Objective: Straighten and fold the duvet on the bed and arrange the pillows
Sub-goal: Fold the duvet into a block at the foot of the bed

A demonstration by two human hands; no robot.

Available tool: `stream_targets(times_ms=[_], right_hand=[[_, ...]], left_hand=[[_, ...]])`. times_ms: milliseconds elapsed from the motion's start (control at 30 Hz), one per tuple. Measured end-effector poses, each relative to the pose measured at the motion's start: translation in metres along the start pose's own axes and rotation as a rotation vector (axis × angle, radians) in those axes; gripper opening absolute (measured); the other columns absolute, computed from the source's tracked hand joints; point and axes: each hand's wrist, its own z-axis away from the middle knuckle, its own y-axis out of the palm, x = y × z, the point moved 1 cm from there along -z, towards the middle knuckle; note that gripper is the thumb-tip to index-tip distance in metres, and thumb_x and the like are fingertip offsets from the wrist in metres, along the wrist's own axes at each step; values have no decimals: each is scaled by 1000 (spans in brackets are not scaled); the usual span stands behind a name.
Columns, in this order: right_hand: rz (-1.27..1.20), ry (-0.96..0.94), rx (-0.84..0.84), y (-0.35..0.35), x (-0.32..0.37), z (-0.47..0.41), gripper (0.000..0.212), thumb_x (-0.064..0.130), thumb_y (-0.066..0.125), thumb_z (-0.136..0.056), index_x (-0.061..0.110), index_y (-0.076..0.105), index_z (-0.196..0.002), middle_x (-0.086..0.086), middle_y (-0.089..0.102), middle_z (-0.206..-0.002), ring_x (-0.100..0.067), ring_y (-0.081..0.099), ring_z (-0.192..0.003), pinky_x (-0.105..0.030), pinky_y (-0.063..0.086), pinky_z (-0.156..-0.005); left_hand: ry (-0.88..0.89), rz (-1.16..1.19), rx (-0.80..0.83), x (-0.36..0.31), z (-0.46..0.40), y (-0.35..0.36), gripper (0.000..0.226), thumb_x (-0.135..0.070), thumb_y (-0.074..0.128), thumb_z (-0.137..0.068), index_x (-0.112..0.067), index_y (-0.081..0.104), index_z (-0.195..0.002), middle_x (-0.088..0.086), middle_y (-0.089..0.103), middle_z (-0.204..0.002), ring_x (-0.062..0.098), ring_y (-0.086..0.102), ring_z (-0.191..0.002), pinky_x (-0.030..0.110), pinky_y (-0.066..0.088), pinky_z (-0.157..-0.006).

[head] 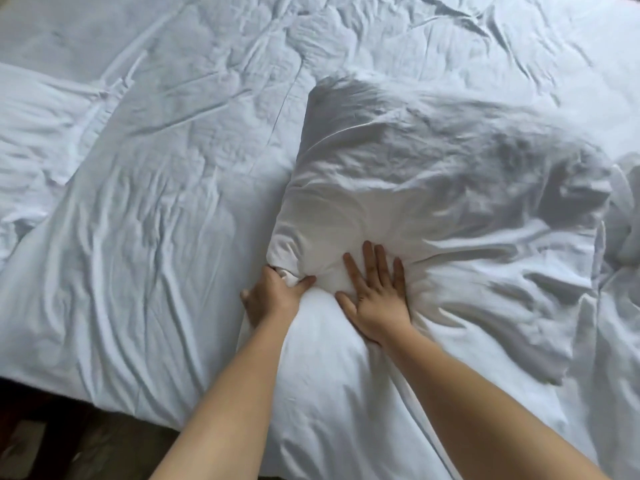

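Pillow (433, 188) on bed (138, 237), corner pinched by left hand (273, 296), right hand (377, 289) flat, fingers spread.

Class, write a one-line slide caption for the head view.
Left hand grips the white pillow's corner while right hand presses flat on it.

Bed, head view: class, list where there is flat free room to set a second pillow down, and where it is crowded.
Free: the flat stretch of duvet left of the pillow, running to the bed's near edge, and the band beyond the pillow. Crowded: the pillow's near corner, where the left hand grips cloth and the right hand presses flat; bunched folds at far right.
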Motion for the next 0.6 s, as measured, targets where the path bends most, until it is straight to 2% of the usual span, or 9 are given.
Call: stream_targets(times_ms=[67,233,333,467,600], right_hand=[[-26,-11,67,-17,-5,9,77,65,5,-77,37,-17,-146,0,-28,-153,-21,-21,-145,-44,-23,-111],[-118,-11,81,-71,-22,41,66,53,31,-95,36,2,-151,-3,-4,-161,-24,-3,-147,-49,-8,-115],[-143,9,28,-105,-45,71,63,53,30,-95,37,5,-151,0,7,-160,-25,7,-146,-52,-3,-115],[-260,25,49,-143,-95,123,65,54,31,-94,37,5,-151,1,8,-160,-27,13,-145,-56,5,-114],[-464,4,76,-179,-150,173,66,48,33,-96,28,5,-153,-7,15,-158,-27,24,-143,-44,23,-113]], left_hand=[[36,-34,-79,-11,19,-10,49,-63,66,-75,-20,47,-91,5,69,-102,23,63,-101,36,27,-95],[161,-116,-307,-47,78,-40,33,-49,57,-88,-18,52,-99,5,69,-108,22,63,-102,35,25,-94],[247,-107,-408,-80,131,-61,27,-41,54,-92,-17,53,-102,-1,67,-117,19,62,-108,33,29,-93],[321,-71,-508,-129,211,-72,23,-35,53,-94,-16,53,-107,-4,66,-120,17,61,-110,35,29,-91],[367,-138,-569,-183,291,-63,20,-34,51,-93,-17,51,-103,6,71,-105,24,65,-99,36,30,-87]])
